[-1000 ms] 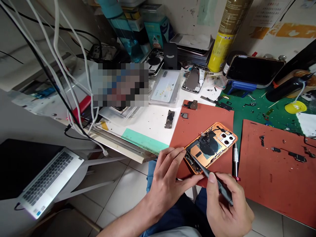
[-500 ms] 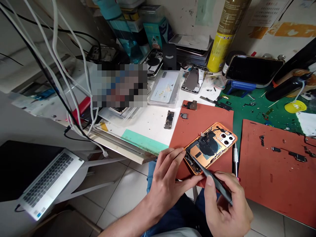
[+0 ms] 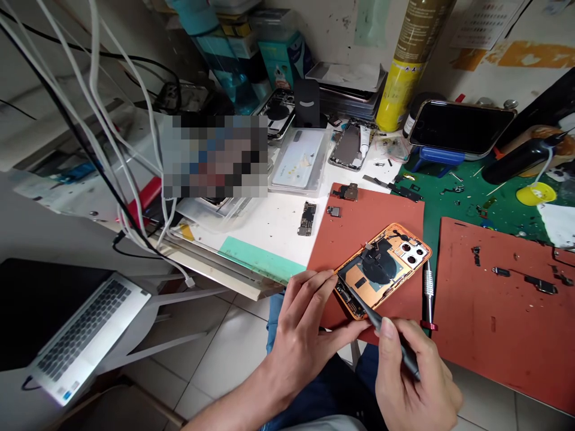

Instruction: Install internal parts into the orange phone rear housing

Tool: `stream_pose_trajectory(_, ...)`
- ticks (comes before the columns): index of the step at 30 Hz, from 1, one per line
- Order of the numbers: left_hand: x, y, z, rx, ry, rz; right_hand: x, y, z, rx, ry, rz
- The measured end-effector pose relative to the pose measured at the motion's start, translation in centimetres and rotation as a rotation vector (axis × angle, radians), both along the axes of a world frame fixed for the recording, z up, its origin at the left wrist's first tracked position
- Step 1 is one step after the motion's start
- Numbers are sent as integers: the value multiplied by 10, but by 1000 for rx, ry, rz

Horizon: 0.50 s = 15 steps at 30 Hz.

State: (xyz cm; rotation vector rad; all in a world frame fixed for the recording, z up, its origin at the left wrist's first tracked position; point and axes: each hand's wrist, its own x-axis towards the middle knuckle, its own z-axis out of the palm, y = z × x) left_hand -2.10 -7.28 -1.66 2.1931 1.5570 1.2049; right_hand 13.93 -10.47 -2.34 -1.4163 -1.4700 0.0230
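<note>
An orange phone housing (image 3: 359, 278), opened with its inside facing up, lies tilted on the left red-brown mat. A dark round coil, flex cables and three camera openings show in it. My left hand (image 3: 305, 320) steadies its lower end between thumb and fingers. My right hand (image 3: 415, 377) is closed around a black spudger (image 3: 376, 319), whose thin end reaches into the lower part of the housing. The exact contact of the tip is too small to make out. Beside the housing's right edge lies a silver screwdriver (image 3: 429, 290) with a red end.
A camera module (image 3: 345, 191), a small metal part (image 3: 333, 211) and a circuit board (image 3: 306, 218) lie up and left. Small parts sit on the right mat (image 3: 489, 326). Behind stand a boxed white phone (image 3: 299, 158), a yellow can (image 3: 399, 90) and a propped-up phone (image 3: 462, 129).
My right hand has shifted slightly right and down along with the spudger, which stays over the housing's lower part. My left hand and the housing look unmoved.
</note>
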Motion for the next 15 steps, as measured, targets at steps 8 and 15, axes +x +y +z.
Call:
stream_pose_trajectory(8, 0, -1, 0, -1, -1, 5, -3, -2, 1, -35, 57, 33)
stream_pose_trajectory(15, -1, -1, 0, -5, -5, -4, -2, -2, 2, -22, 82, 75)
